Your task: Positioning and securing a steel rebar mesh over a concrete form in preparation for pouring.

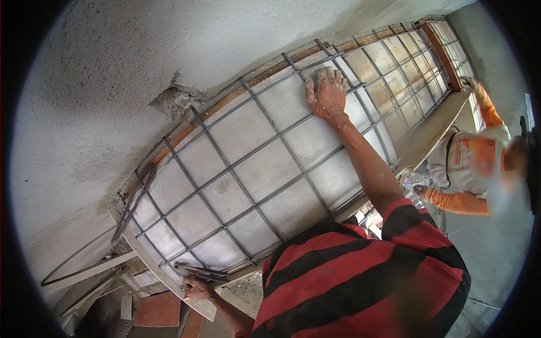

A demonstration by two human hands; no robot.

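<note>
A grid of thin dark steel bars (pixel 230 168) lies over pale, smooth formwork panels (pixel 252 135). My right hand (pixel 328 93), dusty with fingers spread, rests flat near the grid's far edge, on a pale panel between bars. At the near left corner my left hand (pixel 197 287) is closed beside the board edge. A dark, two-armed metal tool (pixel 202 272) lies right against its fingers; whether the hand grips it I cannot tell. Bunched dark wire (pixel 135 197) hangs over the grid's left end.
A rough plaster wall (pixel 112 84) with a broken hole (pixel 177 100) borders the far side. At right a co-worker (pixel 473 158) in orange sleeves has one hand (pixel 469 84) by the reddish beam (pixel 438 53). Wood scraps and a reddish board (pixel 158 310) lie lower left.
</note>
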